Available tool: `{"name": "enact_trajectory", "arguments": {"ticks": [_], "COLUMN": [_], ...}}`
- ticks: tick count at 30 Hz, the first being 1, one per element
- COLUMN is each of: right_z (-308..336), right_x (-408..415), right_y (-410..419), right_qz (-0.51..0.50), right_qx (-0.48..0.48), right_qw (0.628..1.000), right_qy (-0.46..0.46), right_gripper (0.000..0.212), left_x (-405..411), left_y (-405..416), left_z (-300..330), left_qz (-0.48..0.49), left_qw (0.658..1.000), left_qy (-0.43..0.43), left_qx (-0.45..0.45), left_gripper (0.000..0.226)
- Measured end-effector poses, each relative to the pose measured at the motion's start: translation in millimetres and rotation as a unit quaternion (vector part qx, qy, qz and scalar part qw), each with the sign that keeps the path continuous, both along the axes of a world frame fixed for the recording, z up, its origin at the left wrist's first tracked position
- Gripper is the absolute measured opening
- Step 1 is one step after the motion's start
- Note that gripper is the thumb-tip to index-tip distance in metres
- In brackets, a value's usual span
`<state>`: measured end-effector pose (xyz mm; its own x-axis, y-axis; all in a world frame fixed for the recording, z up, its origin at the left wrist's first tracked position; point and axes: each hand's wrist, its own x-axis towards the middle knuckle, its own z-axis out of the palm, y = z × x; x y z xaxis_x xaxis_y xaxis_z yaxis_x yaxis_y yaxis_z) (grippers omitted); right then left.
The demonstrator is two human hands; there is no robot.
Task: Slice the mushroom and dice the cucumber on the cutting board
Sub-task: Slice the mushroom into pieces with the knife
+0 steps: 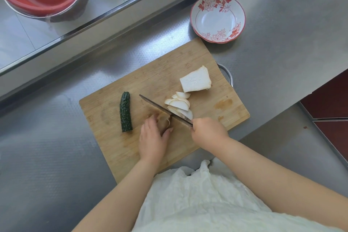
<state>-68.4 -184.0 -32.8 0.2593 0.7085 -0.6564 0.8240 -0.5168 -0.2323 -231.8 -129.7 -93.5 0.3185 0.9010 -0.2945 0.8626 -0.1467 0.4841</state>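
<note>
Nearest my lens is the crinkled white garment [203,199], and both bare forearms reach out over it to the bamboo cutting board [190,58]. My left hand [153,137] curls over the last brownish end of the mushroom piece [165,121], fingers bent down on it and pinning it to the wood. My right hand [208,132] is wrapped round the handle of the knife [160,108], whose thin dark blade runs up and to the left, its edge just beside the held piece. The two hands sit close together but do not touch. I judge the mushroom-slicing step to be in hand and well along: a fan of pale, crescent-edged slices [178,105] lies overlapping on the far side of the blade, and a thick white wedge of mushroom [195,79], fibrous on its cut face, waits beyond them uncut. The cucumber [125,112], dark green, knobbly and blunt at the near end, lies whole to the left, apart from the knife. The next cut calls for tucked fingertips, since so little of the stub is left. A shallow flowered bowl [237,28] stands on the brushed steel counter [282,52] past the board.
</note>
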Motion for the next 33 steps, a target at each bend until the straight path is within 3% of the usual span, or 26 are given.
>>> {"name": "enact_trajectory", "arguments": {"ticks": [5,10,25,33], "right_z": [1.2,6.1,21.7,-5.8], "right_x": [0.2,-5.2,-12.0,-7.4], "right_y": [-1.4,-5.8,-2.6,6.0], "right_qz": [0.03,0.013,0.055,-0.016], "right_qx": [-0.003,-0.003,-0.049,-0.059], "right_qw": [0.999,0.999,0.996,0.998], "right_qy": [-0.023,-0.03,-0.058,-0.001], "right_gripper": [0.02,0.02,0.019,0.019], "left_x": [-8.1,-4.8,-1.2,0.0], "left_y": [4.9,3.4,10.1,9.5], "left_z": [-3.1,-10.6,-19.4,-18.6], "left_qz": [-0.062,-0.153,-0.151,-0.131], "left_qw": [0.997,0.967,0.962,0.964], "left_qy": [0.017,-0.033,-0.058,-0.058], "left_qx": [0.031,0.202,0.221,0.225], "left_gripper": [0.055,0.027,0.027,0.015]}}
